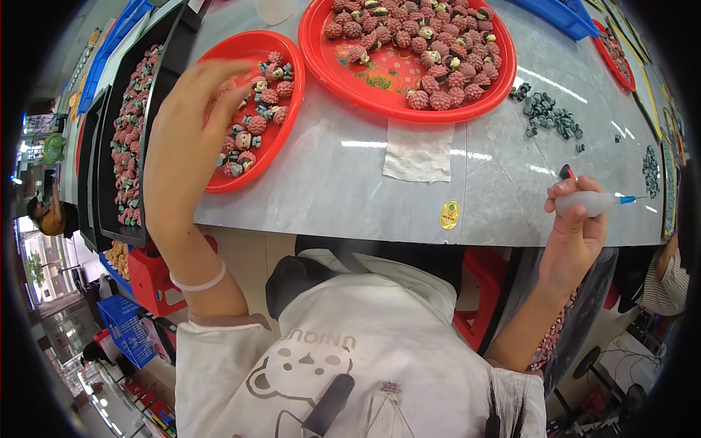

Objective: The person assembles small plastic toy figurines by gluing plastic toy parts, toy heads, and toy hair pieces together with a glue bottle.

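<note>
My left hand (pixel 191 120) hovers over the smaller red tray (pixel 255 171), blurred, with its fingertips and thumb apart. Small figures with knobbly pink tops and grey-green lower parts (pixel 241 139) lie in that tray; some are hidden behind the hand. On the right, my right hand (pixel 573 233) is closed round a translucent white squeeze bottle (pixel 584 203) with a blue-based needle tip pointing right. A small black and red piece (pixel 567 172) sticks up by the fingers of this hand; I cannot make out what it is.
A large red tray (pixel 365 95) holds many knobbly pink pieces. Small dark grey-green parts (pixel 551 117) lie loose on the grey table (pixel 321 157). A white cloth (pixel 418 155) and a gold sticker (pixel 449 214) are near its front edge. Black trays (pixel 131 232) with finished-looking pink figures stand left.
</note>
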`<action>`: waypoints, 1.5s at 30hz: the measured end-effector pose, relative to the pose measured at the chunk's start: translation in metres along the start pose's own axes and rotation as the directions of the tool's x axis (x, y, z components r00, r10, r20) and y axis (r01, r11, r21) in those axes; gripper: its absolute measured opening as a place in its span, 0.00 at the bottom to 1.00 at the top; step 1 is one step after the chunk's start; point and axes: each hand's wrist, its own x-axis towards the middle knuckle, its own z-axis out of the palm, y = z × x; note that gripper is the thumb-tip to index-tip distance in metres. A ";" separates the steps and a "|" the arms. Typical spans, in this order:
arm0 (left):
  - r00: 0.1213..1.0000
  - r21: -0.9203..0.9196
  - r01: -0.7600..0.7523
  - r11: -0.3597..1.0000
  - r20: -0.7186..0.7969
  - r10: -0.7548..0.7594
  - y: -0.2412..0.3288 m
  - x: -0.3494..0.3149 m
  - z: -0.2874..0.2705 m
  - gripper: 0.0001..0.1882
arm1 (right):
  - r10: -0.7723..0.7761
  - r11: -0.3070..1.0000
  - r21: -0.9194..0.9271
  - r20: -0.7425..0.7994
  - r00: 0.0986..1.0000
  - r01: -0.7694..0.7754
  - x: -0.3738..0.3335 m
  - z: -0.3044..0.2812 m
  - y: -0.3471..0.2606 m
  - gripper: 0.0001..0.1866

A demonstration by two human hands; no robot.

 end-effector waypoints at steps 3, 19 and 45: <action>0.991 -0.239 0.008 0.971 0.130 0.024 0.023 0.029 0.022 0.09 | -0.002 1.000 0.020 -0.012 1.000 0.002 -0.001 0.002 0.000 0.19; 0.987 -0.624 0.006 0.781 0.128 0.095 0.055 0.036 0.058 0.05 | 0.084 0.996 0.024 -0.116 0.990 -0.082 -0.006 -0.004 0.003 0.20; 0.874 -0.854 0.486 -0.186 0.473 0.109 0.102 -0.037 0.109 0.12 | 0.061 0.736 -0.674 0.168 0.984 0.069 0.023 -0.002 0.002 0.17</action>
